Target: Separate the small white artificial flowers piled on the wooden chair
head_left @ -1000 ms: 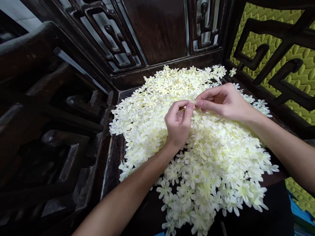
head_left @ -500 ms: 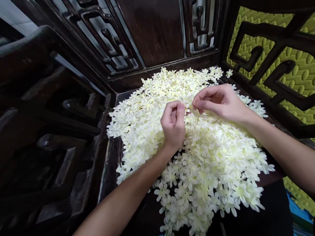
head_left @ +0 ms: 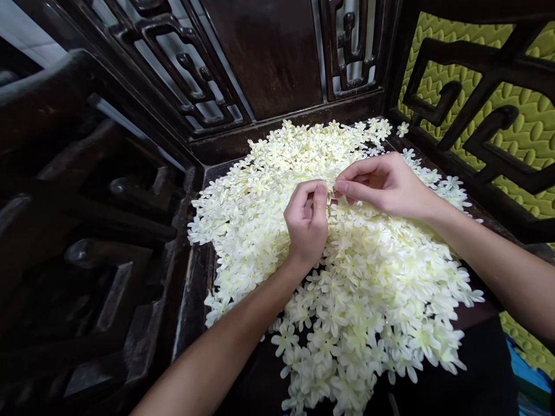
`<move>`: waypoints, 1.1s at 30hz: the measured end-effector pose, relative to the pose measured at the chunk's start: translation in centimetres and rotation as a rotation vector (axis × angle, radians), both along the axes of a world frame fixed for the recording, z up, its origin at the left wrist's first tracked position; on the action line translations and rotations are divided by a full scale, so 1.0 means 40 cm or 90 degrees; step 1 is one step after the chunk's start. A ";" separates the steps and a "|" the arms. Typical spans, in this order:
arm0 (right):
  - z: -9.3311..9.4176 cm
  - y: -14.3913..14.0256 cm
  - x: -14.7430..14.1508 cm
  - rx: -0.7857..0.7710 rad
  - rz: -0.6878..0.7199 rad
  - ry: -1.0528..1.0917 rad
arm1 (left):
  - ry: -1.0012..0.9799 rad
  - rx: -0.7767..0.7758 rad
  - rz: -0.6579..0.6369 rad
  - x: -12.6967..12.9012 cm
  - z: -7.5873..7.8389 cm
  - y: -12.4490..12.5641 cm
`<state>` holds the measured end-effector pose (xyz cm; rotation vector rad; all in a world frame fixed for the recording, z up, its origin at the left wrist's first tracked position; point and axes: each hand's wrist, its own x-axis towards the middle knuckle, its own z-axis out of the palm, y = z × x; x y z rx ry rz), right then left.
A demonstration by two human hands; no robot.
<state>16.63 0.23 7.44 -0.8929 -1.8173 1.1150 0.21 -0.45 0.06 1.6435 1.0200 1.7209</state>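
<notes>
Head view: we hold both hands over a heap of cream-white fabric flowers that covers most of a dark wooden seat. Our left hand rises from the heap's near left side, fingers curled, thumb and forefinger pinched on a small flower piece at the heap's middle. Our right hand comes in from the heap's right side, thumb and forefinger pressed together on the same piece, so that the two sets of fingertips nearly touch. How the piece is shaped between the fingers is too small for us to tell.

Loose blossoms lie spread from the heap's far edge, against the carved wooden back panel, down to its near edge, where they thin out over a dark surface. One single flower sits apart at the heap's far right corner. Right of the heap runs a carved dark armrest with a yellow-green quilted pad behind its openwork. Left of the heap stands more dark carved furniture, just beside the seat's edge.
</notes>
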 end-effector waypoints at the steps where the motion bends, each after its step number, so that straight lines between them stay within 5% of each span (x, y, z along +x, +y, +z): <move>1: -0.001 0.001 0.000 0.000 -0.002 0.000 | 0.000 0.004 0.001 0.000 0.000 0.000; 33: -0.006 0.002 0.003 0.113 -0.047 -0.052 | 0.068 0.022 -0.002 -0.003 -0.005 0.003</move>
